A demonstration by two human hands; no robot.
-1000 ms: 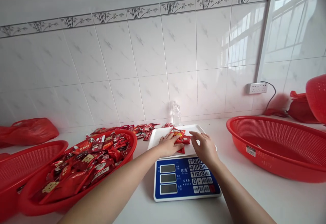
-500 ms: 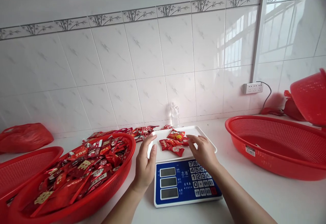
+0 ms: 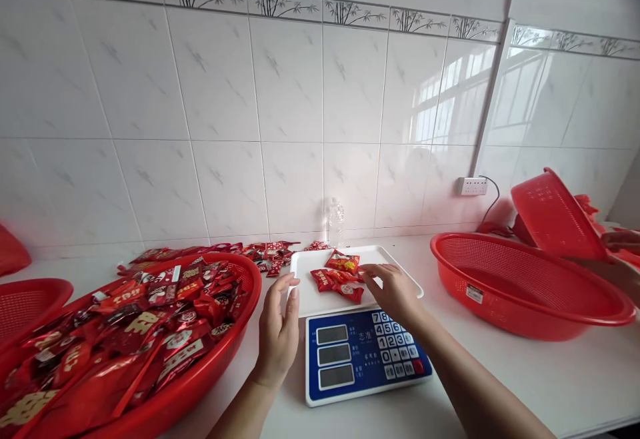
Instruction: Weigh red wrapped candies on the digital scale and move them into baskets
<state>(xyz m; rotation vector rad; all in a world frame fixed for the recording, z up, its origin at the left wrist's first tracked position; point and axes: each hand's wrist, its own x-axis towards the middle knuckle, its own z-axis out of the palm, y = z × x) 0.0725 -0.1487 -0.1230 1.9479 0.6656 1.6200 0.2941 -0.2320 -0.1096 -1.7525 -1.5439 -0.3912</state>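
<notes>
A blue scale with a white weighing tray stands on the white counter. Several red candy packets lie on the tray. My right hand rests on the tray's near right part, fingers spread and touching the packets. My left hand hovers edge-on just left of the tray, fingers straight and together, holding nothing. A red basket heaped with red packets sits right beside my left hand.
A large red basket stands at the right with nothing in it, another person's hand holding a tilted red basket behind it. Loose packets and a clear bottle lie by the tiled wall. A further red basket is far left.
My left hand has come off the packets on the tray and drawn back to the tray's left side. The right hand stays on the tray. The view has swung to the right.
</notes>
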